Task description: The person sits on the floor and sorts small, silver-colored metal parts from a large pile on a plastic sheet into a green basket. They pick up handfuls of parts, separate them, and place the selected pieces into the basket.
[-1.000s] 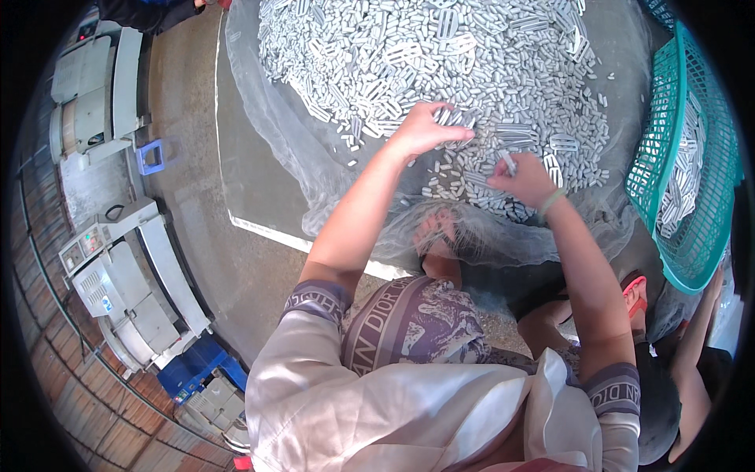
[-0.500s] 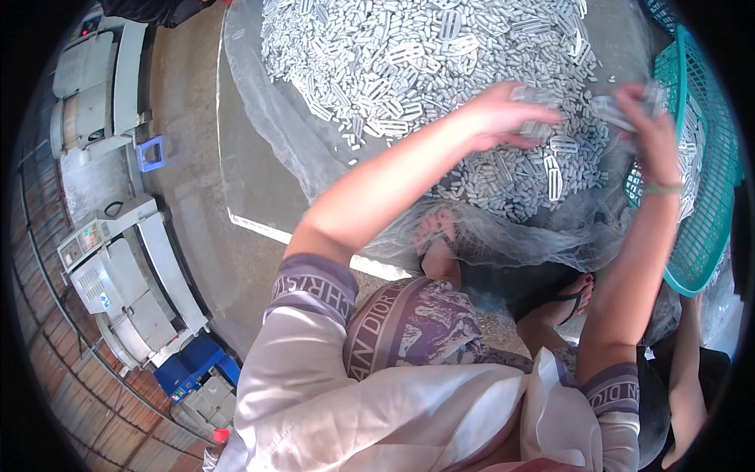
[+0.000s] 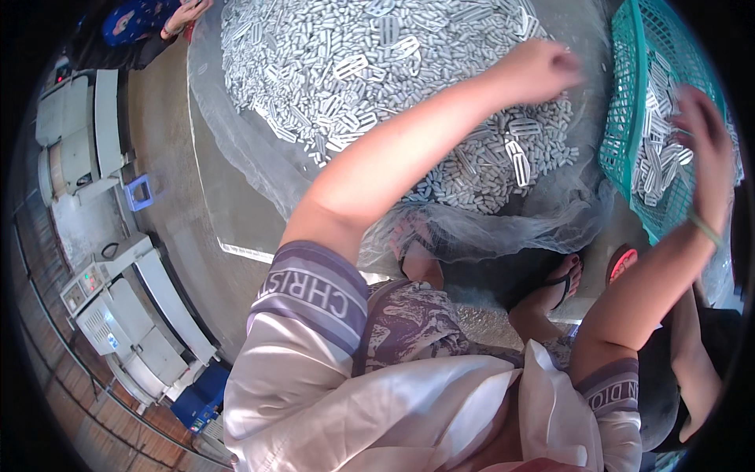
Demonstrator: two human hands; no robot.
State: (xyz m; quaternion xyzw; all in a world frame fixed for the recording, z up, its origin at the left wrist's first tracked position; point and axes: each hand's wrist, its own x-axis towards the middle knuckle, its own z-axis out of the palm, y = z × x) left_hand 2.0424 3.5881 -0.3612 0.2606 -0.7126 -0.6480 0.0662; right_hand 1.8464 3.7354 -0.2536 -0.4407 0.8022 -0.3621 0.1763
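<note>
A heap of small silver-grey pellets [image 3: 440,86] is mixed with flat slotted metal buckles [image 3: 517,163] on a sheet of thin netting. My left hand [image 3: 541,69] hovers over the right side of the heap. Its fingers bend downward and are smeared by motion, so whether they hold anything is hidden. Over a green plastic basket [image 3: 638,94] at the right is my right hand [image 3: 702,145], blurred, with its fingers apart and nothing visible in them. Several slotted metal buckles [image 3: 654,173] lie inside that basket, just beside the right hand.
The netting [image 3: 503,236] hangs off the near edge of the grey work surface [image 3: 224,185]. Grey machines [image 3: 130,315] and a small blue-violet stool [image 3: 139,193] stand at left. Another person's hand [image 3: 187,14] shows at upper left; another person's arm [image 3: 692,366] is at lower right.
My right hand has moved right, from the heap's edge to over the basket, and the metal pieces in it are no longer seen. My view has shifted right; the left hand stays over the heap.
</note>
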